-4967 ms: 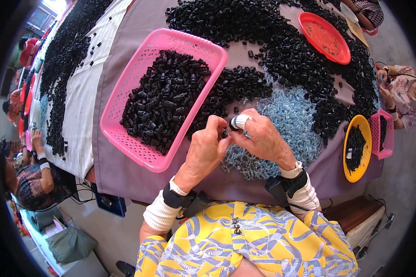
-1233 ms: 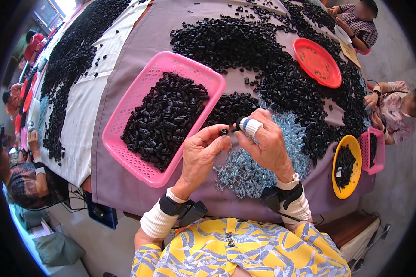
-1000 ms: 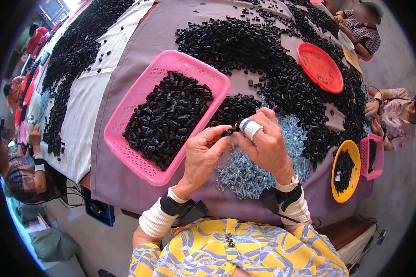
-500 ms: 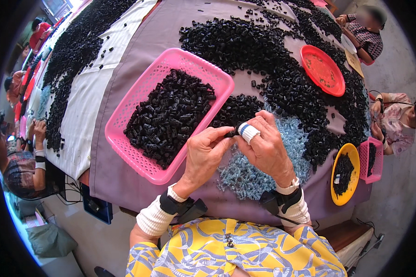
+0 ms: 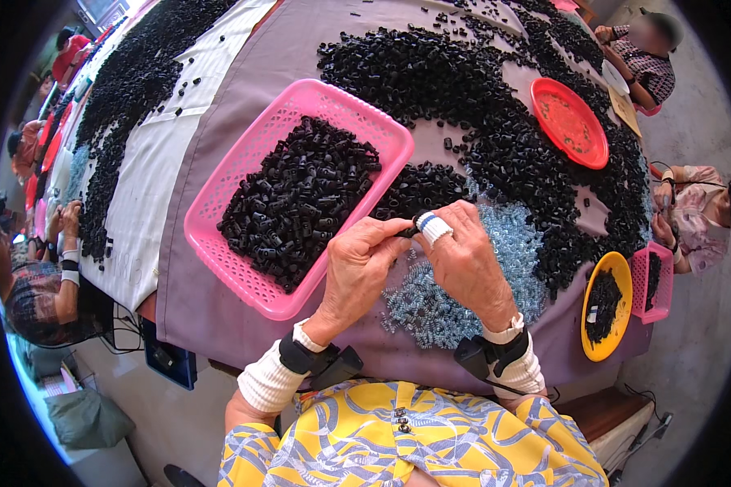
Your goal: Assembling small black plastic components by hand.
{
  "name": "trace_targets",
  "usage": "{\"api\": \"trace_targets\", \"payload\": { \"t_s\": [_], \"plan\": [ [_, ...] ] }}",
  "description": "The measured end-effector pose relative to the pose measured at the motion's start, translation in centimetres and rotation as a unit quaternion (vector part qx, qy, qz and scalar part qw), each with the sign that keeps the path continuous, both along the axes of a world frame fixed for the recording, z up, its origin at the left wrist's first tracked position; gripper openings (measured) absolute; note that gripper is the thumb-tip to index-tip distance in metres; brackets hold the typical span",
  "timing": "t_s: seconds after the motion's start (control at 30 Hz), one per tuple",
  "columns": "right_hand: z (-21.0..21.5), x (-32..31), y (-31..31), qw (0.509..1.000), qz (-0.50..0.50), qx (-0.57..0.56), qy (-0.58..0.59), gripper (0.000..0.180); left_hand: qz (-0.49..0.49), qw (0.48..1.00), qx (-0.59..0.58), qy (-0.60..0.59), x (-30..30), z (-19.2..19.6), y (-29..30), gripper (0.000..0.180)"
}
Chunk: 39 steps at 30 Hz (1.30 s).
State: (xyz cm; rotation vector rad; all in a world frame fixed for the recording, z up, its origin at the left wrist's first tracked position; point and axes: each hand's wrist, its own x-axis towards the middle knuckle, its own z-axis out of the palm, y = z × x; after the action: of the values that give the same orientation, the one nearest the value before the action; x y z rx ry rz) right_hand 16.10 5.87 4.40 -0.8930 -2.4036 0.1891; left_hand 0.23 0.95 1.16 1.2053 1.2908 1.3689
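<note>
My left hand pinches a small black plastic part between thumb and fingertips. Against the same part press the fingers of my right hand, one of them wrapped in a white cloth sleeve with a blue stripe. Both hands meet above the table, right of a pink basket heaped with small black plastic parts. Below my right hand spreads a pile of small pale-blue springs or clear pieces, too small to tell which. Loose black pieces lie just beyond my fingertips.
A large mound of black pieces covers the far table. To the right are a red plate, a yellow plate with black pieces and a small pink basket. Other people sit along both sides.
My hands stay together on the black part, with only a slight shift of the fingers. At the far left, another person's hands have moved a little.
</note>
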Motion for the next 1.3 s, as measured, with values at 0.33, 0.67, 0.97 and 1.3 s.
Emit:
{"api": "trace_targets", "payload": {
  "t_s": [0.33,0.67,0.97,1.3],
  "plan": [
    [-0.2,0.9,0.8,0.991,0.027,-0.043,0.123,0.014,-0.029,0.998,-0.049,-0.034,-0.1,0.5,-0.2,0.024],
    [0.0,0.7,0.7,0.997,0.026,0.015,0.069,0.016,-0.028,0.998,-0.055,-0.020,0.0,0.0,-0.2,0.024],
    [-0.5,0.4,0.3,0.998,0.042,0.014,0.053,0.017,-0.016,1.000,-0.013,0.021,0.1,0.0,-0.3,0.026],
    [-0.5,0.0,-0.4,0.999,0.022,0.020,-0.014,0.009,-0.005,0.999,0.002,0.036,0.0,-0.1,-0.2,0.027]
  ]
}}
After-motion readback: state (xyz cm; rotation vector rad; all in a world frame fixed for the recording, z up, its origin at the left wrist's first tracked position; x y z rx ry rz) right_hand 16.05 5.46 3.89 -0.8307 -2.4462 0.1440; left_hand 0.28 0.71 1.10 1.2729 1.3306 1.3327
